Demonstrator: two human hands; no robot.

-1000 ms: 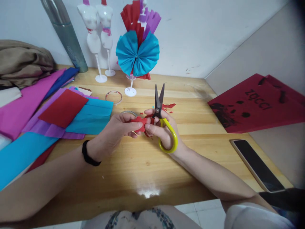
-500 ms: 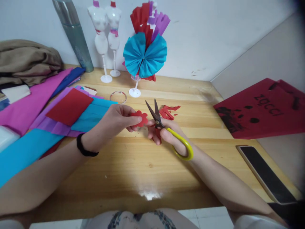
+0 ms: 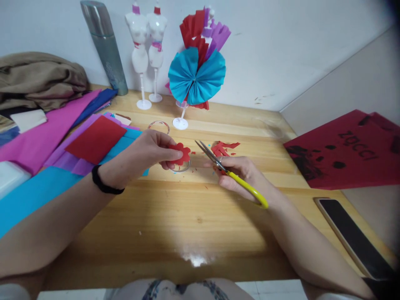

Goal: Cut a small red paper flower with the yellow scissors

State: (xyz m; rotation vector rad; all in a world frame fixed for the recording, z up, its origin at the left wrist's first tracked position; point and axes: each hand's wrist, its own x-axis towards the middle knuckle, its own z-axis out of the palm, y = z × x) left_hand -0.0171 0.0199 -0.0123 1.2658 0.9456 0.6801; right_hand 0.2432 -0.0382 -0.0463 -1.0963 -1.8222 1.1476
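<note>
Between thumb and fingers, my left hand (image 3: 156,150) pinches a red paper flower (image 3: 181,154) with rounded petals. My right hand (image 3: 242,177) holds scissors (image 3: 233,174) with yellow handles, blades slightly parted and pointing up and left, apart from the flower. Some red paper seems to show under the right fingers, though they partly hide it. Behind that hand lie crumpled red paper scraps (image 3: 222,148). Below the flower, a ring-shaped tape roll (image 3: 183,167) is partly covered, with tiny red and blue bits around it.
Coloured crepe paper (image 3: 96,139) lies at left by a brown cloth (image 3: 40,79). A bottle (image 3: 108,54), two white mannequins (image 3: 139,58) and one dressed in a blue paper fan (image 3: 196,77) stand behind. At right are a red bag (image 3: 343,154) and a phone (image 3: 346,233).
My right hand has moved right, away from the flower, and the scissors have turned, their blades closer together. My left hand has shifted slightly left with the flower. The view has shifted a little.
</note>
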